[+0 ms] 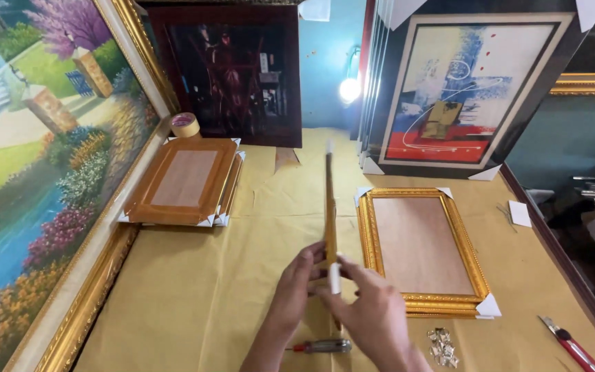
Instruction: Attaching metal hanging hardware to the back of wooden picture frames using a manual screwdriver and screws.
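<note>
Both hands hold a gold picture frame (pixel 329 200) that stands on its edge, so I see it edge-on as a thin strip running away from me. My left hand (pixel 296 286) grips its near end from the left side. My right hand (pixel 373 310) closes on the same end from the right, with fingers around a white corner protector (pixel 335 279). Another white protector caps the far end. A red-handled screwdriver (pixel 321 346) lies on the table just below my hands.
A gold frame (pixel 366 227) lies flat to the right; a stack of wrapped frames (pixel 184 180) lies at the left with a tape roll (pixel 185 125) behind. Metal clips (pixel 442 346) and a red utility knife (pixel 567 341) sit near the front. Large paintings lean around the table.
</note>
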